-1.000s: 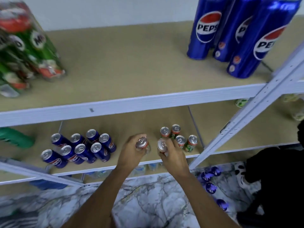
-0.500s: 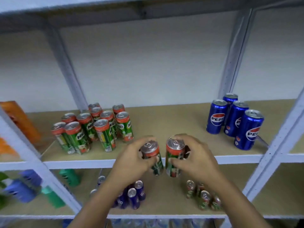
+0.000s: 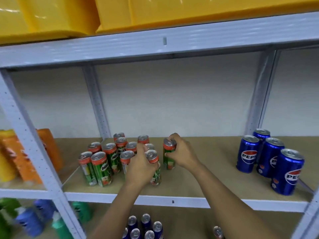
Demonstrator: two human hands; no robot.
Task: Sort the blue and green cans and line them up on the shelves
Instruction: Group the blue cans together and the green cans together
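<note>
Several green Milo cans [image 3: 101, 167] with red tops stand grouped on the left of the middle shelf [image 3: 198, 185]. My left hand [image 3: 140, 168] grips one green can [image 3: 154, 167] at the group's right edge; the can stands on the shelf board. My right hand [image 3: 181, 153] holds a second green can [image 3: 169, 157], upright, just to the right of it. Several blue Pepsi cans [image 3: 248, 153] stand at the shelf's right end. More blue cans [image 3: 145, 226] sit on the shelf below.
Yellow bins [image 3: 155, 11] fill the top shelf. Orange and yellow packs [image 3: 19, 156] stand in the left bay. A grey upright post [image 3: 31, 147] divides the bays. Green and blue bottles [image 3: 32, 219] lie at the lower left. Bare board lies between the green and blue groups.
Both hands rose from the lower shelf with a green can each and carried them onto the middle shelf, beside the green group. The camera tilted upward.
</note>
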